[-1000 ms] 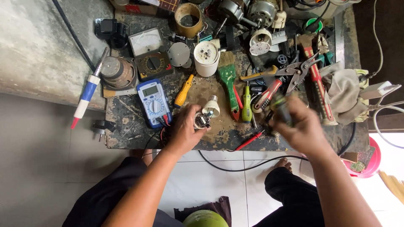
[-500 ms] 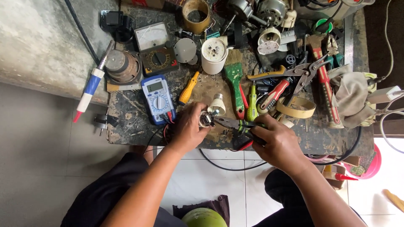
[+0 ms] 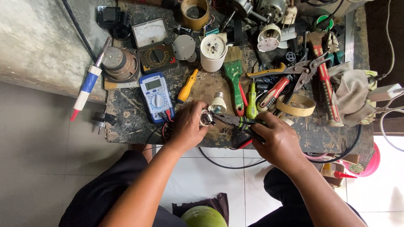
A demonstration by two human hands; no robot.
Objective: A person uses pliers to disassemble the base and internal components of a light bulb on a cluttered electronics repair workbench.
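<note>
I'm seeing the left hand (image 3: 188,126) curling closed around a small metal lamp base (image 3: 207,118) at centre frame, just over the near edge of the desk (image 3: 126,122); fingers pinching it, part of it hidden in the grip; the right hand (image 3: 280,141) is closing tight around the dark-green handles of a pair of pliers (image 3: 235,122), nose pointing left and touching the lamp base; I can't tell whether the nose is biting it or only resting against it.

Just above the lamp base a small white bulb shell (image 3: 217,103) is lying on the desk; left of the left hand a blue multimeter (image 3: 156,96) is sitting with its leads running under the wrist; a yellow-handled screwdriver (image 3: 187,86) is lying between the multimeter and the bulb shell; a green brush (image 3: 233,75) and a green-handled screwdriver (image 3: 251,101) are lying just above the pliers; a roll of tape (image 3: 296,105) is sitting right of centre; an analogue meter (image 3: 153,46) is sitting in the upper left; a white cylinder (image 3: 213,52) is standing at upper centre.
</note>
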